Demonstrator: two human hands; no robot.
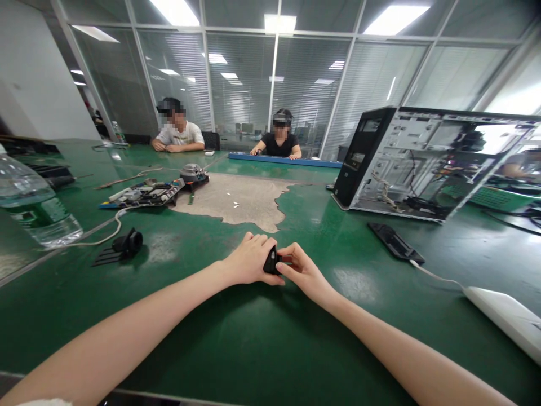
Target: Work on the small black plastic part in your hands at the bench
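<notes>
While two other people sit far across the green surface, lots of things lie around. An open computer case lies on its side at the right. A flat black part sits near it, and a white cable runs to a white block. At the left are a water bottle, a small black clip and a circuit board. A worn grey patch shows in the middle. No words can be read. Nothing blocks the hands. The left hand and right hand are close together, both pinching a small black part just above the surface.
</notes>
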